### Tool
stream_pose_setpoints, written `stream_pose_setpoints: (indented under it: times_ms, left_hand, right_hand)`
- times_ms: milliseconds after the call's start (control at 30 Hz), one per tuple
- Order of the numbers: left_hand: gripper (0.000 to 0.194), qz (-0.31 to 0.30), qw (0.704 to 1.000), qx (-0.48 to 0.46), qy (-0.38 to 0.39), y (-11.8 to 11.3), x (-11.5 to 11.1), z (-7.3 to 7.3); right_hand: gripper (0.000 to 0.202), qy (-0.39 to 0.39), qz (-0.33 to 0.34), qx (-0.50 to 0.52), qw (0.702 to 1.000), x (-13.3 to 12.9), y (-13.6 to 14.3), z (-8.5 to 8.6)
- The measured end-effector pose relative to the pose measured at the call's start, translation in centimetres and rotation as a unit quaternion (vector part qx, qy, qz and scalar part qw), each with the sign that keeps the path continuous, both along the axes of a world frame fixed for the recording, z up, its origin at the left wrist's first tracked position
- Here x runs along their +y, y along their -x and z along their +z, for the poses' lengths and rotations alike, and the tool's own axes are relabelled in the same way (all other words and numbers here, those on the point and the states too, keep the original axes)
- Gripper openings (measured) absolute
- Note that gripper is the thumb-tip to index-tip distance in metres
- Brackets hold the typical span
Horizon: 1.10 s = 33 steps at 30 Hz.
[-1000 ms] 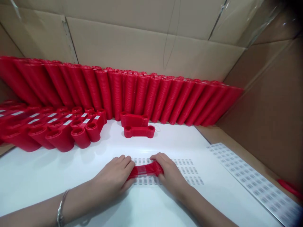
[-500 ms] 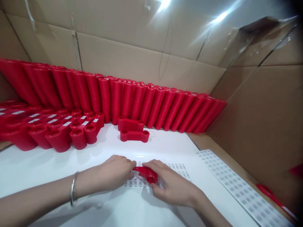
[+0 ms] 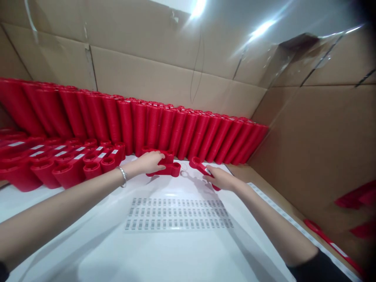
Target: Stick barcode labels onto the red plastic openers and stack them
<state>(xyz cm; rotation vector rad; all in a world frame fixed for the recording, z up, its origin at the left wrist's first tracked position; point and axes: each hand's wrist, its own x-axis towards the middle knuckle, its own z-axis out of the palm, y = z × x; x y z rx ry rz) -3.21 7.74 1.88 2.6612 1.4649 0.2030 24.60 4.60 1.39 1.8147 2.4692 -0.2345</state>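
My right hand grips a red plastic piece with a ring at its end, held slanting above the white table right of centre. My left hand reaches over a small stack of similar red pieces near the back of the table. Its fingers are apart and touch or hover just over the stack; which of the two I cannot tell. A sheet of small printed labels lies flat on the table in front of both hands.
Tall red stacks line the cardboard wall. Shorter stacks with white labels stand at the left. A second label sheet lies along the right edge, partly behind my right arm. Another labelled red piece is farther right.
Both hands have moved away from the label sheet and apart. My left hand has let go of the red piece and reached back to the stack; my right hand has carried the piece back and right.
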Motion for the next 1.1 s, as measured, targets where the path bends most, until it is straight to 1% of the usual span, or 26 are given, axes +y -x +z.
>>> stream_pose_setpoints:
  times_ms: [67,133,233,333,400,500,567,633,700,733,767,833,933,1000,1033,1100]
  left_hand:
    - [0.027,0.008,0.999,0.028,0.022,-0.2,1.0,-0.6]
    - [0.024,0.010,0.998,0.049,0.049,-0.6,1.5,-1.0]
    - [0.020,0.017,0.995,0.063,0.070,-1.0,1.8,-1.2]
    - [0.014,0.018,0.995,0.063,0.074,-0.9,2.0,-1.5]
    - [0.013,0.013,0.996,0.058,0.071,-0.6,2.3,-1.7]
    - [0.013,0.004,0.997,0.048,0.058,-0.2,2.7,-1.5]
    - [0.015,-0.002,0.998,0.043,0.045,0.0,2.7,-0.8]
    - [0.018,-0.011,0.999,0.038,0.034,-0.1,2.2,0.0]
    - [0.022,-0.022,0.999,0.033,0.028,-0.6,1.2,0.7]
    - [0.023,-0.027,0.999,0.031,0.026,-1.0,0.6,0.8]
    - [0.023,-0.031,0.999,0.029,0.026,-1.4,0.0,0.6]
    - [0.023,-0.033,0.998,0.031,0.034,-2.5,-1.1,-0.3]
    - [0.019,-0.028,0.998,0.039,0.050,-3.5,-1.9,-2.6]
    - [0.015,-0.025,0.998,0.035,0.048,-3.5,-2.0,-3.8]
    - [0.016,-0.024,0.998,0.029,0.043,-3.3,-2.0,-4.0]
    - [0.023,-0.026,0.999,0.011,0.028,-2.8,-2.4,-4.0]
  right_hand:
    - [0.018,0.010,-0.014,-0.008,1.000,2.0,-1.0,-0.4]
    - [0.019,0.030,-0.026,-0.024,0.999,3.3,-1.4,-1.3]
    - [0.022,0.050,-0.034,-0.031,0.998,4.2,-1.9,-2.7]
    - [0.022,0.048,-0.032,-0.007,0.998,4.4,-2.5,-3.2]
    - [0.028,0.025,-0.027,0.027,0.999,4.3,-2.6,-2.9]
    - [0.037,-0.037,-0.004,0.094,0.995,3.6,-1.8,-1.5]
    - [0.037,-0.071,0.024,0.135,0.988,2.8,-0.6,-0.3]
    - [0.039,-0.090,0.051,0.168,0.980,1.7,1.1,0.9]
    - [0.044,-0.097,0.080,0.194,0.973,0.9,2.8,1.6]
    - [0.047,-0.094,0.100,0.206,0.969,0.6,3.6,1.7]
    - [0.051,-0.079,0.120,0.215,0.966,0.4,4.3,1.5]
    - [0.054,-0.033,0.140,0.209,0.967,0.3,5.3,0.7]
    - [0.051,0.024,0.122,0.184,0.975,0.3,5.5,-1.0]
    - [0.059,0.043,0.092,0.175,0.979,0.0,4.5,-1.8]
    - [0.063,0.048,0.074,0.172,0.981,-0.3,3.7,-2.1]
    - [0.060,0.059,0.039,0.162,0.984,-1.2,1.6,-2.3]
